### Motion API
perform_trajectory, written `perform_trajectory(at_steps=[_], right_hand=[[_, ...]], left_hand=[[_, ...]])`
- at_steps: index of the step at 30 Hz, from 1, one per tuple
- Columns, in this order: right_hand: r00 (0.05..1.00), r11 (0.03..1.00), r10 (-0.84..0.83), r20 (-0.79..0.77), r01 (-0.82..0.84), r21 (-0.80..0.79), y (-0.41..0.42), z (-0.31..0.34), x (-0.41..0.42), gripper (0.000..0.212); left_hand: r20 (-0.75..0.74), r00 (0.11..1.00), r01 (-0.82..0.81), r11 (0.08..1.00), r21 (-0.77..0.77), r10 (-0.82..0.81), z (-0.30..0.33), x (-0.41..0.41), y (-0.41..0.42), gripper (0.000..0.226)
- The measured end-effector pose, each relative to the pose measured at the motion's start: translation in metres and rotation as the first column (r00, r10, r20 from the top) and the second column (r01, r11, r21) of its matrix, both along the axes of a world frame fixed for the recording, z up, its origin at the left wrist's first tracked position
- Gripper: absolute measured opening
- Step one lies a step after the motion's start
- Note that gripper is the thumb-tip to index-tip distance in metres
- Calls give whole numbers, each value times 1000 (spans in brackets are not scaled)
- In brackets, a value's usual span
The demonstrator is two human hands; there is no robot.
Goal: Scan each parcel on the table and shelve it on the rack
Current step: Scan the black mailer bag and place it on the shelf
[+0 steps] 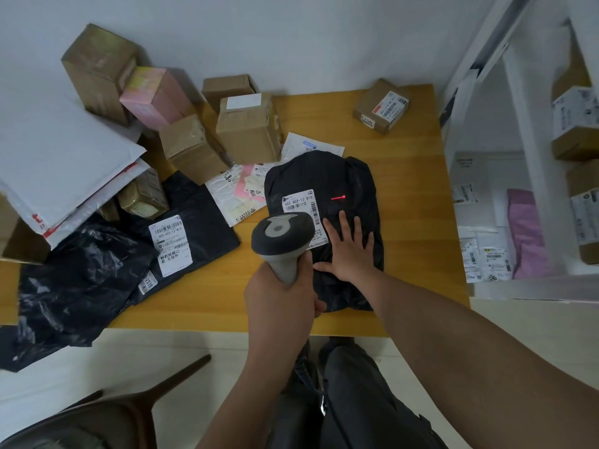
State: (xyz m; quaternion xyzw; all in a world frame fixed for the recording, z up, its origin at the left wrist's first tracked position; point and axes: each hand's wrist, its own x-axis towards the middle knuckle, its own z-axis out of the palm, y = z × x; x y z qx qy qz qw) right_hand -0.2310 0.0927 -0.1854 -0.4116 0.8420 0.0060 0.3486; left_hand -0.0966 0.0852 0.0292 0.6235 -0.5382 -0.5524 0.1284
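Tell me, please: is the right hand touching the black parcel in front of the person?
Touching. The head view shows the right hand lying flat, fingers spread, on the black parcel, beside its label. No gap is visible.

Grey-and-black barcode scanner [281,236] in the left hand's [280,303] grip; beyond it a black poly-bag parcel [350,189] with a white label [299,205] and red laser line [338,198]. Table [405,157] honey-yellow woodgrain; left, a pink box [155,95].
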Motion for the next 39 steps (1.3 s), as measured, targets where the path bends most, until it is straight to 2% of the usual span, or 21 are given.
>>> perform_trajectory(at_steps=[9, 15, 28, 31, 33, 35, 37, 39], right_hand=[[1000, 1000, 4, 4, -4, -8, 1, 0, 0, 110], [1000, 1000, 7, 11, -7, -6, 1, 0, -1, 110], [1000, 1000, 27, 11, -27, -15, 2, -4, -2, 109], [1000, 998, 19, 11, -19, -66, 3, -1, -3, 111], [996, 977, -84, -20, 78, -200, 9, 1, -3, 114], [949, 915, -310, -65, 279, -291, 16, 3, -2, 120], [881, 875, -460, -108, 429, -226, 21, 6, 0, 124], [851, 853, -516, -98, 501, -146, 20, 9, 1, 113]], left_hand=[[10, 1000, -18, 1000, 19, 18, 1, 0, 4, 42], [-21, 997, -72, 997, 28, 73, -3, -3, 5, 33], [-38, 994, -101, 995, -13, 101, -8, -8, 10, 37], [-47, 993, -109, 994, -17, 108, -11, -6, 12, 40], [-47, 993, -112, 993, -38, 110, -13, -4, 13, 37], [-53, 991, -126, 990, -55, 124, -15, -1, 12, 34], [-50, 991, -131, 989, -65, 128, -18, 1, 12, 33], [-54, 990, -131, 989, -67, 127, -20, 3, 14, 34]])
